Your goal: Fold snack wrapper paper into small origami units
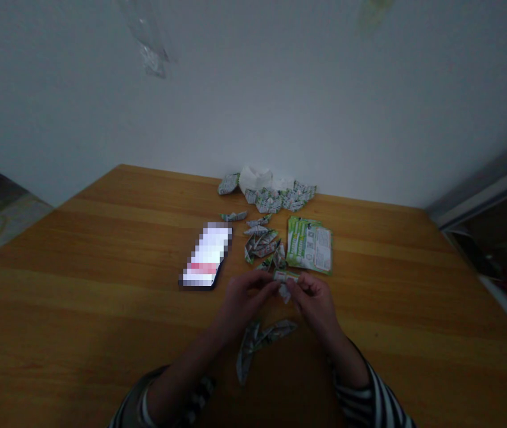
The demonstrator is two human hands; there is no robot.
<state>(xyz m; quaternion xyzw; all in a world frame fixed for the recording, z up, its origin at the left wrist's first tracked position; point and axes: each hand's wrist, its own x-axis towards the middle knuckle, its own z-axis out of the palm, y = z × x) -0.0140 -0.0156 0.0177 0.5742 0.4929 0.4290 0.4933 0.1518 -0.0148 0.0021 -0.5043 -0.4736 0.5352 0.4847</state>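
Between my two hands is a small folded piece of printed paper [285, 291], white and green. My left hand [246, 295] pinches its left end and my right hand [314, 296] its right end, thumbs toward me. Just beyond the fingers lie several folded paper pieces [262, 244] with the same print. Two longer folded strips [247, 351] rest on the table nearer to me, below my hands. To the right, past my right hand, is a stack of flat green and white printed packets [310, 245].
A phone [206, 255] with a lit, blurred screen lies left of the paper pieces. Against the wall stand joined folded paper shapes [268, 199] and a crumpled white tissue [254, 178]. The wooden table [79, 249] meets the wall at the back. A clear plastic bag [150, 56] hangs on the wall.
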